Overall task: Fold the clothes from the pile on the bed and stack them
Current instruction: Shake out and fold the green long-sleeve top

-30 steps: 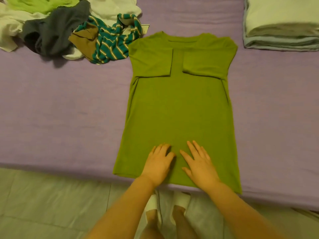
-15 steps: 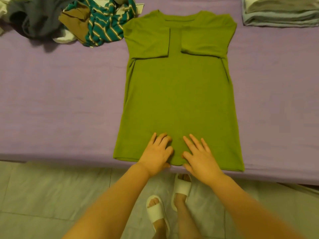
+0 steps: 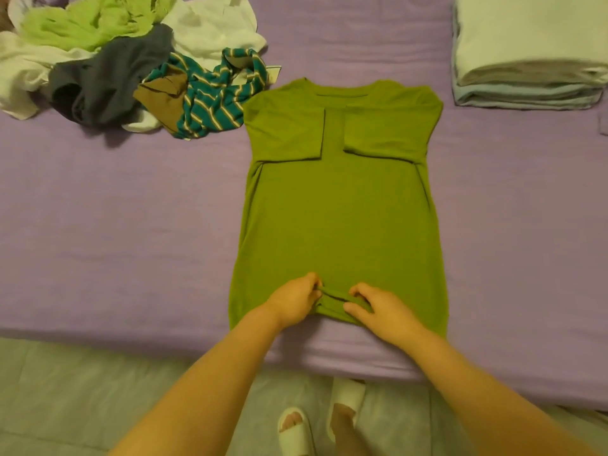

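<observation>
Two hands: left hand point(image 3: 292, 299) and right hand point(image 3: 381, 311) pinch hem of green shirt point(image 3: 339, 218)
Done: sleeves folded in; folded stack point(image 3: 526, 70)
Left: lengthwise fold; pile point(image 3: 125, 67)

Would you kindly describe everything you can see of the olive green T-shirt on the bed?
The olive green T-shirt is plain, of soft knit-looking fabric, and lies flat on the purple bed sheet, collar at the far side, hem toward the person. Both short sleeves are folded inward across the chest, leaving a narrow gap between them. Long side folds run down the body. At the middle of the hem, the left hand and right hand each pinch up a small ridge of cloth.
</observation>
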`<state>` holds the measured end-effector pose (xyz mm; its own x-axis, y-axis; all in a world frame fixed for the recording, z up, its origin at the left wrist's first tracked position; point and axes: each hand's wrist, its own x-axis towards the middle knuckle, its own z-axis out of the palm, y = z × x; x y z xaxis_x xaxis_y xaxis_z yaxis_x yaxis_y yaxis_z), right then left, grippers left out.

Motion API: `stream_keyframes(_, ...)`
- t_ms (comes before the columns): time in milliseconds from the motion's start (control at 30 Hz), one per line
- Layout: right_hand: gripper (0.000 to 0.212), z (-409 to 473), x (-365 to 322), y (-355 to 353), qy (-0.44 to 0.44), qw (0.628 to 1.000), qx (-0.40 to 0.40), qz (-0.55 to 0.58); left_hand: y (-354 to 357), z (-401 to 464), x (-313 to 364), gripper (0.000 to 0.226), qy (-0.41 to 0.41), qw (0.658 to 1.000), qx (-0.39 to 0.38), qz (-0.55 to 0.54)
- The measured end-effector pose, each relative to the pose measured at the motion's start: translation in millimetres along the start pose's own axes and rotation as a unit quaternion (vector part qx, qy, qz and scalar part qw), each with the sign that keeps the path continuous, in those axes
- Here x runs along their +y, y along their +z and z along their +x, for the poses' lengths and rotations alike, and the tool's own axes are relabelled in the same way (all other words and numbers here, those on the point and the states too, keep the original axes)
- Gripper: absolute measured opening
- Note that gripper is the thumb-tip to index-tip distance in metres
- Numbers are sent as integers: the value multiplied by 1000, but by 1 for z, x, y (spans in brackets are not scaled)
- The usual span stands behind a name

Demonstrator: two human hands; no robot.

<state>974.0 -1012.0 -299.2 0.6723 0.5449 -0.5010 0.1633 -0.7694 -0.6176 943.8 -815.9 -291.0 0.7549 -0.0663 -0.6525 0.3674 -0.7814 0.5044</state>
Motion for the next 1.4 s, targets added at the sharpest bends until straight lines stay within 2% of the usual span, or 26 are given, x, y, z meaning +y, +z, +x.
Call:
stream_keyframes(67,56,2,-1,6,30,997,-6,-65,-9,8,4,21,-5,999,-9,-35)
stream_keyframes(133,56,7,-2,10,47,992,4,-114,-20,14,9,25,2,998,-13,-62)
stream_keyframes(167,52,11,-2,8,52,994,12,-95,-27,16,13,28,11,997,-16,-76)
stream_keyframes(267,39,34,-5,-20,50,996,37,70,-56,26,20,42,38,997,-38,-61)
stream_keyframes(400,22,75,-19,-83,40,974,51,218,-107,54,26,49,47,998,-22,-30)
stream_keyframes(467,18,95,-25,-114,41,968,67,237,-135,70,25,43,48,999,-9,23)
stream_keyframes(533,17,116,-29,-139,45,971,86,217,-163,87,20,28,49,996,-6,80)
stream_keyframes(600,20,139,-33,-160,54,974,109,193,-191,104,16,19,48,995,3,83)
stream_keyframes(733,22,186,-44,-190,53,968,167,178,-240,140,18,32,45,993,48,-102)
stream_keyframes(833,24,219,-48,-208,57,963,209,158,-260,171,24,10,41,975,67,-208)
stream_keyframes(867,25,229,-48,-214,59,964,215,148,-265,181,26,9,38,971,77,-225)
stream_keyframes(900,25,239,-48,-219,60,966,216,133,-270,192,28,18,37,970,88,-224)
stream_keyframes(1000,23,267,-43,-233,61,967,227,95,-279,222,33,35,50,972,155,-167)
stream_keyframes(1100,26,293,-37,-242,69,960,250,102,-283,248,34,13,41,966,222,-127)
stream_keyframes(1200,42,305,-26,-235,61,974,210,64,-270,259,23,40,26,965,259,-4)
stream_keyframes(1267,53,299,-16,-225,44,980,194,12,-255,249,19,48,43,954,294,36)
stream_keyframes(1333,58,286,-7,-213,31,982,188,-13,-240,240,14,43,77,942,320,70)
stream_keyframes(1400,55,278,-1,-205,27,980,196,-35,-229,233,10,37,97,936,326,88)
